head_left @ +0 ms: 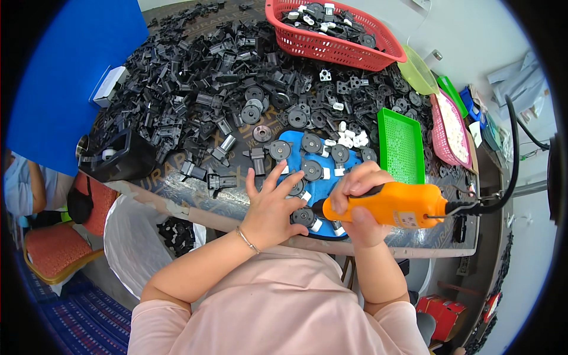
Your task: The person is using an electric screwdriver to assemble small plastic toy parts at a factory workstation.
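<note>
My right hand [368, 228] is wrapped round an orange electric screwdriver [411, 204] whose black nose points left. Its tip is next to a round black part [302, 217] with a white piece, at the near edge of a blue pad [322, 188]. Spread over that pad and the parts at its left side are the fingers of my left hand [266, 213], the thumb close to the same round part. Several more round black parts [312, 142] with white pieces lie on the pad. Whether the screwdriver's tip touches a screw is hidden.
Loose black plastic parts [195, 65] cover much of the table. At the back stands a red basket [337, 53] of parts; a green tray [402, 148] and pink basket [444, 133] are at right. A black container [127, 157] sits left. The screwdriver's black cable [509, 183] rises at right.
</note>
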`<move>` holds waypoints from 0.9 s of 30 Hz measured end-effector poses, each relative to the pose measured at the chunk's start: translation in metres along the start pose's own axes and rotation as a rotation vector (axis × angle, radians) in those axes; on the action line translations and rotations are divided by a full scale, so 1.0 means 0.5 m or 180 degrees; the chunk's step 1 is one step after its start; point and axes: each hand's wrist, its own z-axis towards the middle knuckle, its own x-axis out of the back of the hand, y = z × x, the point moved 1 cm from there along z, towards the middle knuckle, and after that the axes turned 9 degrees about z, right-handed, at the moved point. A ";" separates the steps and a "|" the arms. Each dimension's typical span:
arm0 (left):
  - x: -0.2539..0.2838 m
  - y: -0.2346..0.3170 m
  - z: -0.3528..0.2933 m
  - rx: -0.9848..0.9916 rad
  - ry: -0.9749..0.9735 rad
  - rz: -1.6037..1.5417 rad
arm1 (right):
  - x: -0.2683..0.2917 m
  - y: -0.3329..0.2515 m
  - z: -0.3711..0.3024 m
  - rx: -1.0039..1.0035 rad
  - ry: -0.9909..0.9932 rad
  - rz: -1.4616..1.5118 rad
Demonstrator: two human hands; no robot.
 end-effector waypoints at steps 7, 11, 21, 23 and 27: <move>-0.008 0.002 0.006 0.0006 0.0169 0.0096 | -0.013 0.006 0.014 -0.0167 -0.0605 -0.0483; -0.016 -0.002 0.005 0.0023 0.0162 0.0210 | -0.018 0.014 0.024 -0.0329 -0.0905 -0.0527; 0.004 0.010 0.004 0.0046 0.0096 0.0106 | 0.009 -0.039 0.041 -0.0380 -0.0849 0.0691; 0.007 0.007 -0.007 -0.0027 0.0126 0.0147 | 0.023 -0.083 0.054 -0.0036 -0.0540 0.1233; 0.006 0.005 -0.021 -0.0106 0.0405 0.0457 | 0.106 -0.140 0.054 0.0338 0.0116 0.0723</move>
